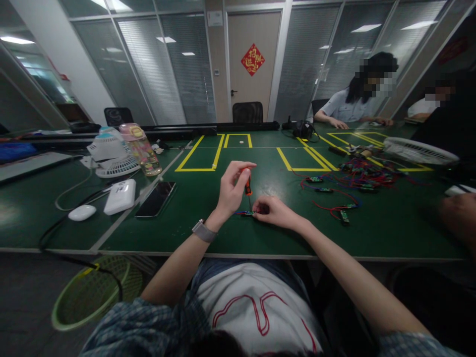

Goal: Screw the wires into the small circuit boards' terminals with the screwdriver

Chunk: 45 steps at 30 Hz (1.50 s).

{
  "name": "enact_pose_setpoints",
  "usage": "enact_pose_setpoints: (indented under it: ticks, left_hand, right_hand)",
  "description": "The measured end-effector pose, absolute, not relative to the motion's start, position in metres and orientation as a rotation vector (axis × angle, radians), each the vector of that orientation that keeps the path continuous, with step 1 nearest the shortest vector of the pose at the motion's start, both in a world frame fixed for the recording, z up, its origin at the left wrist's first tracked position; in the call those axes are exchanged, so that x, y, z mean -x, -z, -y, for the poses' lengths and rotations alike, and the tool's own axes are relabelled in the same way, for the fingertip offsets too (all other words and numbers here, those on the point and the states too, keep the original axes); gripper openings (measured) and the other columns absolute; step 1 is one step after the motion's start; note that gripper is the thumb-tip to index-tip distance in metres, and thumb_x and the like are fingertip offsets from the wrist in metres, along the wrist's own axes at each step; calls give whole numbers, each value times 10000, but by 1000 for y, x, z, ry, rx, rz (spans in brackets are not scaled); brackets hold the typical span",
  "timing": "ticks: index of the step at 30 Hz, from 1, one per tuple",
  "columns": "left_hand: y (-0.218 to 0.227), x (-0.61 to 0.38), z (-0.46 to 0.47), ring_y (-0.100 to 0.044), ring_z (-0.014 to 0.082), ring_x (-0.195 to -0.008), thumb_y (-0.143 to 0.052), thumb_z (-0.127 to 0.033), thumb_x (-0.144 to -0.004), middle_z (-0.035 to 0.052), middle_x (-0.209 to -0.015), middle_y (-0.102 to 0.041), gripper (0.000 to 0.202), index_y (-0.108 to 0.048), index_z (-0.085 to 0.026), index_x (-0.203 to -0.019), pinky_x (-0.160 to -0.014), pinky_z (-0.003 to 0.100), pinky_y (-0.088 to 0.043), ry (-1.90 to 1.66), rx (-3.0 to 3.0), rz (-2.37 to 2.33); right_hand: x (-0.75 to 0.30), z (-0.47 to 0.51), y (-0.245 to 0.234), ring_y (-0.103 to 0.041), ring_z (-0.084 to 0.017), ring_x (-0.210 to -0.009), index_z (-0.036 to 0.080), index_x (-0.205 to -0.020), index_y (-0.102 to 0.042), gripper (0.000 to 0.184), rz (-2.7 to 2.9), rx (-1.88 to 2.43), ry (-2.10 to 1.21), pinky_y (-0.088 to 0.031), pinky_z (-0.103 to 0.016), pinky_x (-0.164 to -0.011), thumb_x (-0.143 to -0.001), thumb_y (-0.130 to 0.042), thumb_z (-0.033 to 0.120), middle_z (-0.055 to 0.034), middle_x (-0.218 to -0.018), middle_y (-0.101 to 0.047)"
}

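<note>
My left hand [233, 184] is closed round the handle of a small screwdriver [248, 186], red-orange and black. Its thin shaft points straight down at a little green circuit board [250, 213] with blue and red wires, flat on the table. Whether the tip touches the board is too small to tell. At the board's right end, my right hand [274, 211] pinches it between thumb and fingers. To the right lie more wired circuit boards [345, 217], loose on the green surface.
A tangled heap of red and blue wires [366, 173] lies farther right, near a white fan [420, 150]. On the left are a phone [156, 199], a white box-shaped device [120, 197], a mouse [82, 212] and a bottle [140, 148]. A co-worker [345, 106] sits across the table.
</note>
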<state>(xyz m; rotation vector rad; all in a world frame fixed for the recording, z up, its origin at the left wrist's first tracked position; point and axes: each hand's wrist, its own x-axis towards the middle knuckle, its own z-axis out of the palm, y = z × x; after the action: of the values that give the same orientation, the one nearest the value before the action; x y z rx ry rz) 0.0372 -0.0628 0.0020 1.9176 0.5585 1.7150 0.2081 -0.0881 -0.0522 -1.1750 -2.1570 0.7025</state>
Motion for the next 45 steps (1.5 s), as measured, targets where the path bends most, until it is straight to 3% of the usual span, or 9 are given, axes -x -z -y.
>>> enact_pose_setpoints:
  ticks: [4, 11, 23, 27, 35, 40, 45]
  left_hand:
    - [0, -38, 62, -544, 126, -807, -641, -313, -900, 25, -906, -532, 131, -709, -238, -983, -684, 235, -480, -1771, -1944, -609]
    - [-4, -38, 63, -541, 95, -707, -587, -235, -929, 19, -884, -550, 164, -696, -232, -1052, -623, 213, -466, -1709, -1935, -598]
    - [2, -39, 59, -684, 162, -959, -426, -266, -993, 86, -1138, -697, 324, -617, -218, -1251, -850, 306, -555, -1561, -1823, -433]
    - [1, -39, 60, -690, 155, -935, -456, -257, -981, 90, -1125, -706, 308, -629, -206, -1231, -827, 301, -566, -1581, -1802, -432]
    - [-4, -39, 66, -606, 105, -760, -610, -219, -901, 21, -879, -621, 221, -703, -224, -1101, -656, 224, -508, -1657, -1873, -503]
    - [-3, -40, 64, -564, 114, -804, -707, -213, -832, 11, -866, -565, 134, -726, -236, -963, -662, 216, -478, -1770, -1893, -544]
    - [-2, -38, 62, -607, 141, -906, -497, -261, -962, 54, -1026, -610, 242, -712, -244, -1071, -727, 249, -531, -1732, -1902, -541]
  right_hand:
    - [-208, 89, 50, -530, -119, -607, 152, -794, -640, 49, 2160, 1175, -705, -421, -234, -585, -749, -654, 140, 10, -676, -592]
    - [-208, 88, 52, -529, -118, -607, 152, -787, -641, 46, 2159, 1169, -702, -416, -232, -581, -747, -663, 144, 10, -677, -590]
    - [-209, 87, 53, -541, -121, -611, 153, -793, -642, 43, 2155, 1166, -700, -431, -236, -591, -754, -659, 154, 7, -678, -600]
    - [-209, 87, 53, -542, -121, -616, 152, -796, -645, 44, 2163, 1166, -686, -428, -235, -590, -756, -661, 152, 3, -689, -605]
    - [-209, 87, 54, -539, -122, -613, 153, -797, -645, 50, 2162, 1171, -684, -423, -235, -586, -753, -664, 138, 5, -686, -602]
    - [-209, 86, 54, -529, -118, -606, 150, -790, -641, 46, 2172, 1170, -670, -413, -233, -581, -752, -663, 138, 11, -675, -587]
    - [-209, 86, 55, -527, -116, -608, 149, -804, -644, 50, 2164, 1175, -691, -413, -229, -577, -757, -660, 144, 10, -684, -588]
